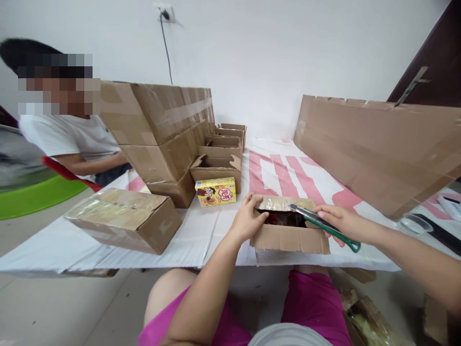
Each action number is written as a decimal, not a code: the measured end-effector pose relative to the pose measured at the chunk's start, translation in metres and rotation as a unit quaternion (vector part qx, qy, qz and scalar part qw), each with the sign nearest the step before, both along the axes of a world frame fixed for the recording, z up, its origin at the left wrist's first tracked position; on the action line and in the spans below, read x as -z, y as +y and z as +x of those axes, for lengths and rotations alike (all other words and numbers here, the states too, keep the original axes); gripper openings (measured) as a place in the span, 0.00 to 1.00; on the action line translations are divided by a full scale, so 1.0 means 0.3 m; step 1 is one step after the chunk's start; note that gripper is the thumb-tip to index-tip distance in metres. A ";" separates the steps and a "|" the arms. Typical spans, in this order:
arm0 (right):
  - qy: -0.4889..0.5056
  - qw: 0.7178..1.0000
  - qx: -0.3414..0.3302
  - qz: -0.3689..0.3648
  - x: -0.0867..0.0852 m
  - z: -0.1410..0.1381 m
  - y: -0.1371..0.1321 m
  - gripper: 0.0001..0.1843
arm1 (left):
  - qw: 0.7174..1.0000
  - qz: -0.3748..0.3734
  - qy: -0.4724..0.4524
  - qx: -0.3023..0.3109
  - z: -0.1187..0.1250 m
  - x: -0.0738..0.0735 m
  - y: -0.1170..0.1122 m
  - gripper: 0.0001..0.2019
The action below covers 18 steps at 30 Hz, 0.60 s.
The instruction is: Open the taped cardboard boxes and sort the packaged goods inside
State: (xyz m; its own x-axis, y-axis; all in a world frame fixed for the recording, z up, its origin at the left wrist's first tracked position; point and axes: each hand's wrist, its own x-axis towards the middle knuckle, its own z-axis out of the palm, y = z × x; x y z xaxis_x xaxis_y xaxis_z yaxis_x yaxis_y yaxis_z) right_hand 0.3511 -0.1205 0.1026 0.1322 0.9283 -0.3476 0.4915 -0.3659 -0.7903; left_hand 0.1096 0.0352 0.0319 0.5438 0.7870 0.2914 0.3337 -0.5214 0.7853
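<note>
A small brown cardboard box [288, 238] sits at the near edge of the white table cover [201, 235], its top partly open with dark red contents showing. My left hand [248, 218] grips the box's left top edge, fingers curled over the flap. My right hand [342, 223] rests on the right side of the box and holds a green-handled utility knife [320, 223], its blade end lying across the opening.
A taped cardboard box [126, 218] lies at the left. A yellow snack carton [215, 191] stands before stacked boxes [169, 129] and open small boxes [223, 149]. A flat cardboard sheet [378, 149] leans at right. Another person in a white shirt [68, 137] sits at far left.
</note>
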 end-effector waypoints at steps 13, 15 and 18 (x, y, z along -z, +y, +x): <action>0.248 0.959 0.120 -0.072 -0.009 -0.015 -0.020 0.20 | 1.000 0.000 -0.016 -0.010 0.009 0.014 -0.005 0.24; 0.273 0.950 0.130 -0.078 -0.004 -0.023 -0.023 0.18 | 1.000 0.004 -0.016 -0.010 0.008 0.017 -0.002 0.24; 0.297 0.943 0.123 -0.082 0.010 -0.037 -0.031 0.18 | 1.000 0.003 -0.010 -0.009 0.007 0.016 -0.001 0.24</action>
